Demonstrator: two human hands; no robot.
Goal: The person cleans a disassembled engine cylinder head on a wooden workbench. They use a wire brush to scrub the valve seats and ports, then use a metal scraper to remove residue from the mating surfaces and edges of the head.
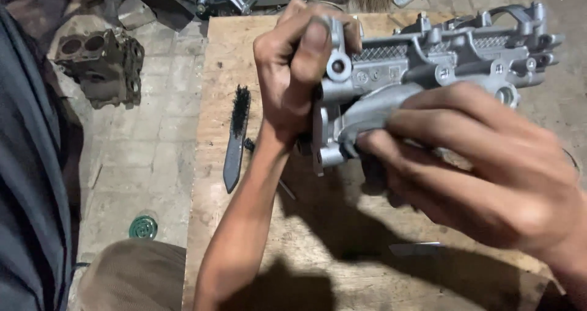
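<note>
A: How is the casting held?

B: The left hand (299, 73) closes its fingers around the near end of the silver metal casting (428, 60), which is raised above the plywood board (342, 237).

A: And the right hand (489, 164)?

B: Its fingers press a grey cloth (373, 112) against the casting's underside. A black wire brush (235, 137) lies on the board's left edge; a dark engine block (101, 63) sits on the paved floor.

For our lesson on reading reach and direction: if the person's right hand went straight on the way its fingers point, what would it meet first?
The right hand points left, its fingers already on the silver engine casting. Straight on, it would probably meet the left hand next, though depth is unclear.
</note>
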